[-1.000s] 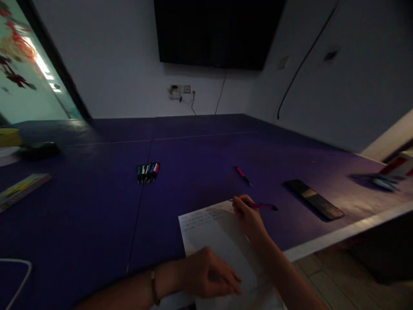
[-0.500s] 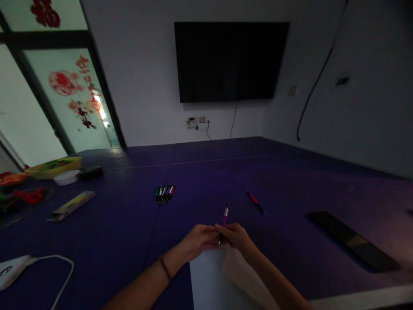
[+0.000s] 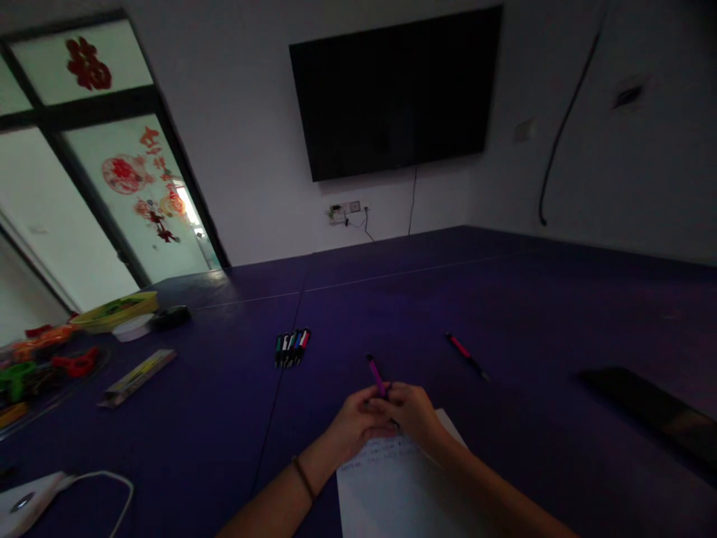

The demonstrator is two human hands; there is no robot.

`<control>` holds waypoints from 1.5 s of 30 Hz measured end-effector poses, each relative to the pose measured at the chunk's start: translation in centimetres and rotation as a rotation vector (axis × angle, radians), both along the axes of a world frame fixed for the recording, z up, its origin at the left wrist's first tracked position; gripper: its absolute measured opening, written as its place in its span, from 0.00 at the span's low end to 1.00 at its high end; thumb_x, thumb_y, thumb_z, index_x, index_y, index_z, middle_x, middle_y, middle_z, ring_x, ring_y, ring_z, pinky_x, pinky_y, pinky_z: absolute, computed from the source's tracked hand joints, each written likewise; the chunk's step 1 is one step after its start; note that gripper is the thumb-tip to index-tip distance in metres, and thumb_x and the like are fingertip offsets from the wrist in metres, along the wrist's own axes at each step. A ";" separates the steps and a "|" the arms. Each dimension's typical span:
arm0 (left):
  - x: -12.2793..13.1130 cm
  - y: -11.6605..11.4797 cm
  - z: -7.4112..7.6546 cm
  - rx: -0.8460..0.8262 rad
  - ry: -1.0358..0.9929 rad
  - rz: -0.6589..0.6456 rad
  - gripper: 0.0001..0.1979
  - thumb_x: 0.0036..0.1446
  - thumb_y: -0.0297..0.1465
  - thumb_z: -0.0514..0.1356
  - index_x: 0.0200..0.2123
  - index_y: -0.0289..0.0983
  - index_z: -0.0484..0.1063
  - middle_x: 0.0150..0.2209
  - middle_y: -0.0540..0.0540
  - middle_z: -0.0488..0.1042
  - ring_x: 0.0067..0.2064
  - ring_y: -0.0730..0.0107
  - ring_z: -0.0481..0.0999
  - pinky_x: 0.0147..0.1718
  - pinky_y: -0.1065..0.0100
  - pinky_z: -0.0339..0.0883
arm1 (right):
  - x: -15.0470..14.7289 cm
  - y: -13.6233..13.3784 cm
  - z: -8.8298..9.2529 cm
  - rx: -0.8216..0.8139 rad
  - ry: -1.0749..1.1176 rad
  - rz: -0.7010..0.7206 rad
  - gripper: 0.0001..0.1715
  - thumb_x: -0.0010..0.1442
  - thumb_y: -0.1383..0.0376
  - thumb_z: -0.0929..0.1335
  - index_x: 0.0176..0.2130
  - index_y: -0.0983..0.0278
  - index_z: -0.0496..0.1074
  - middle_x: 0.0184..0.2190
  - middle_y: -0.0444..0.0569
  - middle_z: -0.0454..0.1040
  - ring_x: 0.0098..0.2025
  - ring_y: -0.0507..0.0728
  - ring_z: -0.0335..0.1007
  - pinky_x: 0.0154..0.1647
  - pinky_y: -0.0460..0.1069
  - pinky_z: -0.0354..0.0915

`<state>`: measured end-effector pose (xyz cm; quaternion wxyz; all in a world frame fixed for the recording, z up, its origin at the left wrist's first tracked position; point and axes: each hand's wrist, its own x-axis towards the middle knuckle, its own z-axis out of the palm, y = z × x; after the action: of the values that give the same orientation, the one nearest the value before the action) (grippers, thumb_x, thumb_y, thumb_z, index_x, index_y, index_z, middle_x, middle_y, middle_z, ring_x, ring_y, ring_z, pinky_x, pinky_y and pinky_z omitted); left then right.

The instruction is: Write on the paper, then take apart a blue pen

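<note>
A purple pen [image 3: 377, 375] pokes up from between my two hands, its upper end tilted to the left. My right hand [image 3: 413, 412] has its fingers closed round the pen's lower part. Against it, my left hand [image 3: 357, 424] is also closed on the pen, and the fingers of both overlap there. The pen's lower end is mostly hidden by my fingers. Under my hands lies a white sheet of paper [image 3: 392, 489] with lines of faint writing near its top edge.
Beyond my left hand, several pens [image 3: 292, 349] lie in a row. To the right are a red and black pen [image 3: 467, 354] and a dark flat object [image 3: 650, 407]. A narrow box [image 3: 139, 377], a yellow basket [image 3: 115, 312] and a white device with a cable [image 3: 30, 501] sit left.
The purple pen has swung from leaning right to leaning left, and my hands have closed in together round it. More of the paper's top shows. The whole view has tilted.
</note>
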<state>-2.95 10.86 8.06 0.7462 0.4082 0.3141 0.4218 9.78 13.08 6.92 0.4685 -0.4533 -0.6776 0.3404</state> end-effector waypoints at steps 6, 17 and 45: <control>-0.5 -0.4 0.9 -0.076 0.046 -0.134 0.21 0.43 0.24 0.60 0.44 0.33 0.65 0.30 0.43 0.73 0.30 0.68 0.73 0.33 0.65 0.65 | 0.8 -0.4 1.7 -0.338 0.530 0.005 0.17 0.45 0.53 0.67 0.20 0.64 0.67 0.18 0.43 0.66 0.23 0.50 0.62 0.25 0.44 0.59; -1.1 -0.5 1.4 -0.118 0.047 -0.267 0.14 0.46 0.26 0.59 0.39 0.29 0.68 0.32 0.41 0.73 0.32 0.69 0.73 0.37 0.65 0.63 | 1.9 0.1 3.0 -0.865 1.121 0.391 0.38 0.56 0.47 0.48 0.41 0.74 0.65 0.45 0.65 0.66 0.46 0.59 0.64 0.51 0.53 0.55; -0.8 -0.3 0.7 -0.198 -0.086 -0.196 0.13 0.53 0.28 0.53 0.40 0.26 0.67 0.37 0.33 0.72 0.40 0.62 0.72 0.43 0.61 0.60 | 2.6 1.0 2.3 -0.842 1.212 0.255 0.38 0.57 0.48 0.49 0.45 0.78 0.60 0.43 0.69 0.66 0.47 0.62 0.64 0.50 0.54 0.58</control>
<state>-3.76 10.58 8.72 0.8331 0.3430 0.2805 0.3312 12.35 14.09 9.23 0.5034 -0.2452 -0.1604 0.8128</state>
